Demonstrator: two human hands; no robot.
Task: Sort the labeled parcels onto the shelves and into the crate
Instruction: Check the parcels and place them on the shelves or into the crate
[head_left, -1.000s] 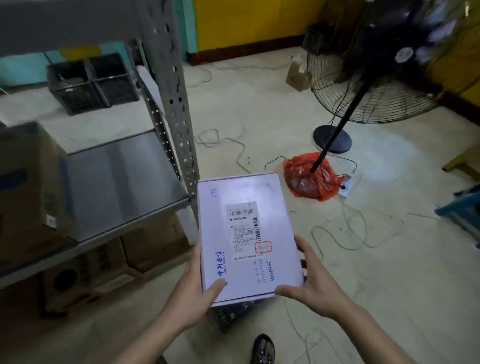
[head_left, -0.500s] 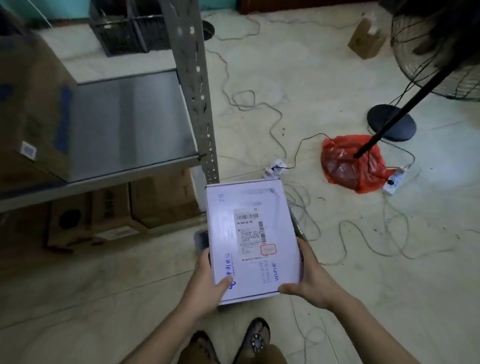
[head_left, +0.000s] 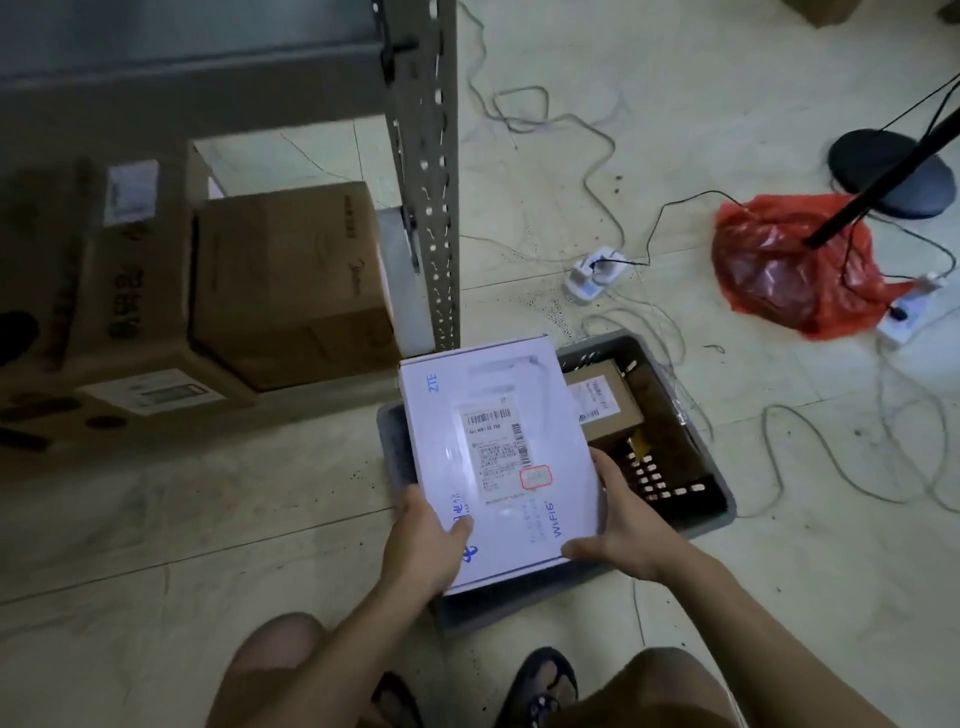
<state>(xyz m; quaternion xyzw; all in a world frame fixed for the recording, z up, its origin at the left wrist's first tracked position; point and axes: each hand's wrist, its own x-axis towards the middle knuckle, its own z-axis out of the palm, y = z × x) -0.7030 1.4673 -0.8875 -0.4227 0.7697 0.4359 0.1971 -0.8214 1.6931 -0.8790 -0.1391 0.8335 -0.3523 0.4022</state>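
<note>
Head view, parcel sorting. Within the last second the white ZTE router box (head_left: 498, 457) had come down from chest height beside the shelf post (head_left: 423, 171) to a position directly above the grey crate (head_left: 719, 512), and the view had tilted from the shelf level to the floor. The left hand (head_left: 423, 545) gripped the box's near left corner, thumb lying on the top face; the right hand (head_left: 623, 530) clasped its near right edge. The shipping label (head_left: 496, 447) faced upward. Inside the crate, right of the box, lay a brown cardboard parcel (head_left: 602, 402). Left of the crate, cardboard cartons (head_left: 291, 280) stood under the shelf. The descent suggested the crate as this parcel's destination; release remained to be done.
</note>
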